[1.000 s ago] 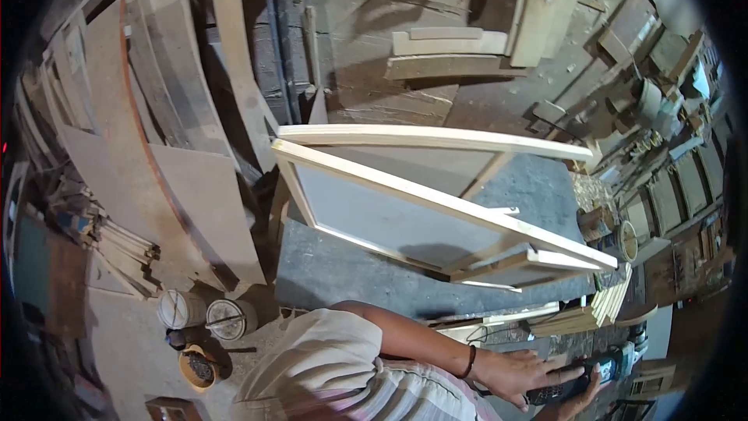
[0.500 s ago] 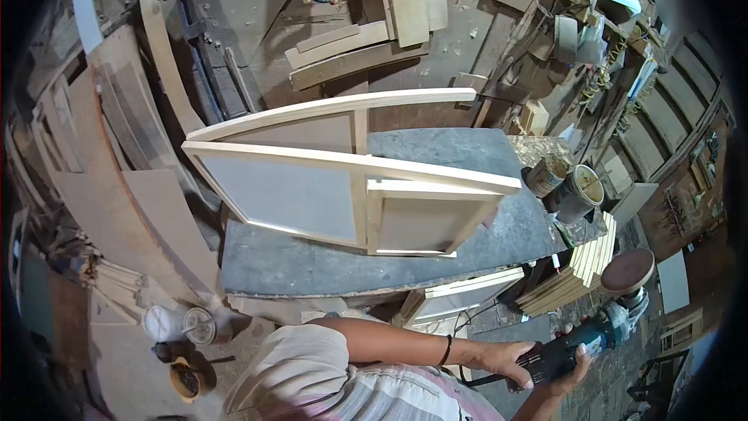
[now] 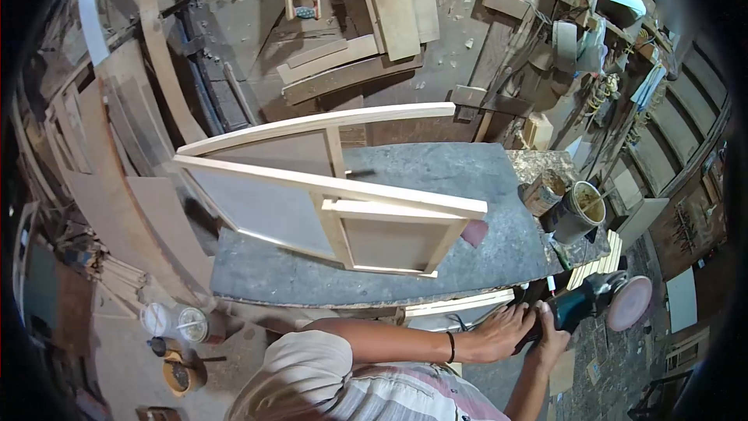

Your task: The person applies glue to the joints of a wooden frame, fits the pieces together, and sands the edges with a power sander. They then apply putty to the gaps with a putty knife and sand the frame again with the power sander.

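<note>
Both my hands are closed on an angle grinder at the lower right, held off the table's near right corner. My left hand wraps the rear of its dark body. Further forward, my right hand grips it with the thumb up. A round, pale pinkish sanding disc is mounted on its head, face turned outward to the right. Light wooden frames with grey panels stand on the dark tabletop, apart from the tool. Beside their right end lies a reddish scrap, perhaps sandpaper.
Two used tubs, one a grey bucket, stand at the table's right end. Stacked pale wood strips sit below it. Boards lean at left, above lidded containers on the floor. Wood offcuts lie beyond the table.
The grinder has rotated in my hands, its disc swinging from facing upward to facing outward on the right. My left hand has shifted its grip over the rear. The view has moved slightly.
</note>
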Available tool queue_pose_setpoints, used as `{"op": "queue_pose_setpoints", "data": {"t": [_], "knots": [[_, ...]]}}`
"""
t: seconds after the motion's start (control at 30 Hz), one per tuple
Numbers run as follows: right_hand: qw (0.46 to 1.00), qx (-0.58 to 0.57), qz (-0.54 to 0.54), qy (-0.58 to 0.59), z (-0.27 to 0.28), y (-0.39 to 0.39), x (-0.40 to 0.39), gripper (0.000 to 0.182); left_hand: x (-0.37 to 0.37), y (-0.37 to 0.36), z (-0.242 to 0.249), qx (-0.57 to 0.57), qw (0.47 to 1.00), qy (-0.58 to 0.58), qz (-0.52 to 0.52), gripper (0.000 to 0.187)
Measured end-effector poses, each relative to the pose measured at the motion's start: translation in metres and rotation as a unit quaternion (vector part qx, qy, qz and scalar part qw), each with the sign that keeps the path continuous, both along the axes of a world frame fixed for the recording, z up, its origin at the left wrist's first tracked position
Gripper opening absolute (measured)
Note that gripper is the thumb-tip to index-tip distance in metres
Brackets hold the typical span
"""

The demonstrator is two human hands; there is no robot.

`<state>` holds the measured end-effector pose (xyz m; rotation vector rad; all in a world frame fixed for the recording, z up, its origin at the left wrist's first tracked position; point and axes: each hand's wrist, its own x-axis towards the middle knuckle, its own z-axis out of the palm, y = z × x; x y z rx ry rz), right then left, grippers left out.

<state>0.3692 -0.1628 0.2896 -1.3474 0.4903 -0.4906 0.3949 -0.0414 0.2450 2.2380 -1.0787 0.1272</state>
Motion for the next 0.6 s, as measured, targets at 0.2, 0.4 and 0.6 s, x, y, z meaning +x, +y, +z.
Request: {"op": "queue_pose_setpoints", "data": {"t": [0.2, 0.4, 0.6], "knots": [[0.997, -0.058, 0.043, 0.022, -0.038, -0.044, 0.057, 0.072, 0.04, 0.012, -0.008, 0.011, 0.976, 0.187, -0.113, 0.08], [0.951, -0.246, 0.184, 0.031, -0.149, -0.128, 0.173, 0.073, 0.039, 0.055, -0.059, -0.029, 0.964, 0.26, -0.056, 0.069], [0.872, -0.328, 0.341, 0.127, -0.231, -0.149, 0.309, 0.059, 0.014, 0.03, -0.063, -0.008, 0.942, 0.294, 0.162, 0.059]]}}
